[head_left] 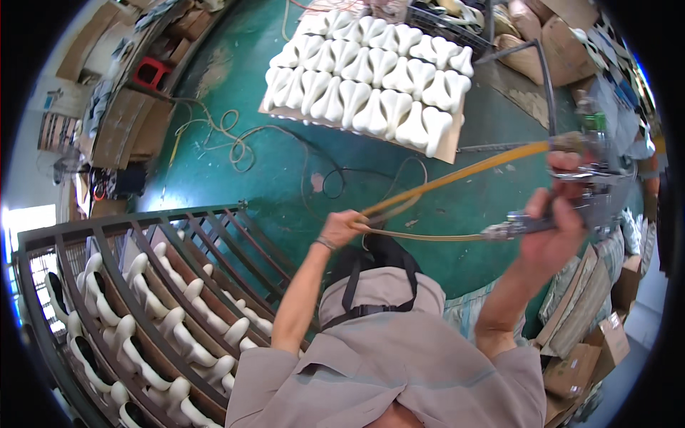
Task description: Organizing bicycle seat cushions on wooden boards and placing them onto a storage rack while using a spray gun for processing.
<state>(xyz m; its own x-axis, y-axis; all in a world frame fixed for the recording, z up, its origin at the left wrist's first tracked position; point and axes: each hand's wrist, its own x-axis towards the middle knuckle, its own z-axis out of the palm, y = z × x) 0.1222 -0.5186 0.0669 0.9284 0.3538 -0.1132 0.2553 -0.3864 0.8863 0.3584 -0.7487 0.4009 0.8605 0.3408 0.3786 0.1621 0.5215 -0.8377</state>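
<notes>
My right hand (548,239) is raised at the right, its fingers wrapped round a silver metal tool (596,192) that is blurred and whose exact kind I cannot make out. A metal fitting (499,230) on its near side joins a yellowish hose (435,237). The hose runs across to my left hand (344,227), closed round it in front of my waist. From there a wider yellow length (457,167) stretches up and right toward the tool. Whether both lengths are one hose I cannot tell.
White bone-shaped pieces (357,96) lie in rows on a cardboard sheet (448,146) ahead. A dark metal rack (128,221) with white curved pieces stands at my left. Loose hoses (239,135) coil on the green floor. Cardboard boxes (574,367) and sacks line the right.
</notes>
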